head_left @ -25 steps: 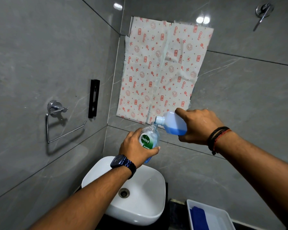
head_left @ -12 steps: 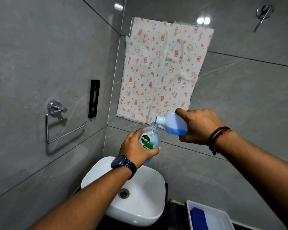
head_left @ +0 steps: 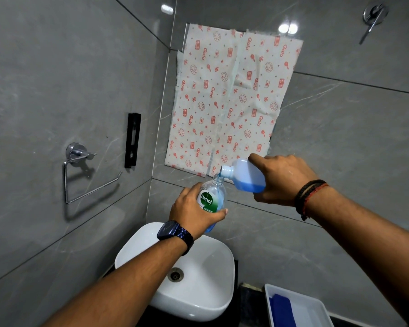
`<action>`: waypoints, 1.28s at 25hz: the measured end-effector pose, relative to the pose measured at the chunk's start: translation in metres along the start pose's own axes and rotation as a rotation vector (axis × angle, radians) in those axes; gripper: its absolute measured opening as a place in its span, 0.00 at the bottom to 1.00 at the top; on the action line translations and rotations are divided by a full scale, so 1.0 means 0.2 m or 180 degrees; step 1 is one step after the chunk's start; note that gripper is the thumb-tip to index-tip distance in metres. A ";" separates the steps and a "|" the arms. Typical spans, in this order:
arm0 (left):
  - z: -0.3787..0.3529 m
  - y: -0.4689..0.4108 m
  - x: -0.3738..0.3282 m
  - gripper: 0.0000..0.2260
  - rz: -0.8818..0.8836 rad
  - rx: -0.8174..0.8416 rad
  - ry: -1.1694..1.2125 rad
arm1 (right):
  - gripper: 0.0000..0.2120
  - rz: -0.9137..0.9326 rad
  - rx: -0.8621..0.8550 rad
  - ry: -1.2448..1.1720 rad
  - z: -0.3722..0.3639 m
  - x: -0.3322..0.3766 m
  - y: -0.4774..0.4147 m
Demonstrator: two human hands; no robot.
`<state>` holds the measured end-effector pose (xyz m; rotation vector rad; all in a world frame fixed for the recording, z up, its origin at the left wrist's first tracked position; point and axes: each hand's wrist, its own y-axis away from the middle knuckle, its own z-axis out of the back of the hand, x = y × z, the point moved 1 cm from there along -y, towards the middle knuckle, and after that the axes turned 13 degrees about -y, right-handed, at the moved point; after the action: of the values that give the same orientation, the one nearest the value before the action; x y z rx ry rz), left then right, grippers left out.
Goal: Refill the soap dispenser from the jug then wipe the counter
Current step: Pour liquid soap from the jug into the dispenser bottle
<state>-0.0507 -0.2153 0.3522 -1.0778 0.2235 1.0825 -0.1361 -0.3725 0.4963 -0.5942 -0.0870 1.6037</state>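
Observation:
My left hand (head_left: 194, 211) grips a clear soap dispenser bottle (head_left: 213, 197) with a green Dettol label, held upright above the basin with its top off. My right hand (head_left: 281, 179) holds a translucent white jug (head_left: 246, 177) tipped to the left, its white neck right at the bottle's mouth. Blue liquid lies in the jug's lower side and a thin blue stream runs into the bottle. Blue liquid also shows at the bottle's bottom, below my palm.
A white basin (head_left: 198, 300) with a drain sits below my hands on a dark counter (head_left: 248, 296). A white tray (head_left: 316, 308) holding a blue cloth (head_left: 282, 311) stands at the lower right. Patterned paper (head_left: 227, 100) covers the wall behind. A chrome towel ring (head_left: 80, 175) hangs left.
Both hands stay almost still, with the jug tilted over the bottle. The view has shifted only slightly.

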 end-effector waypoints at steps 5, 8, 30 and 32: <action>0.00 0.01 -0.01 0.33 0.0010 0.0017 0.0006 | 0.29 -0.0002 0.0031 0.0015 0.00 -0.01 0.01; -0.01 0.01 -0.01 0.34 0.0002 0.0026 0.0001 | 0.29 0.0005 0.0024 0.0035 -0.01 -0.01 0.01; -0.01 0.01 -0.02 0.31 0.0015 -0.0002 0.0020 | 0.29 0.0010 0.0013 -0.0037 0.00 -0.03 0.01; -0.01 0.01 -0.02 0.31 0.0019 0.0007 0.0000 | 0.29 0.0009 0.0022 -0.0031 -0.01 -0.03 0.01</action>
<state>-0.0543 -0.2194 0.3530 -1.0757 0.2279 1.0876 -0.1364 -0.3784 0.4964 -0.5814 -0.0880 1.6093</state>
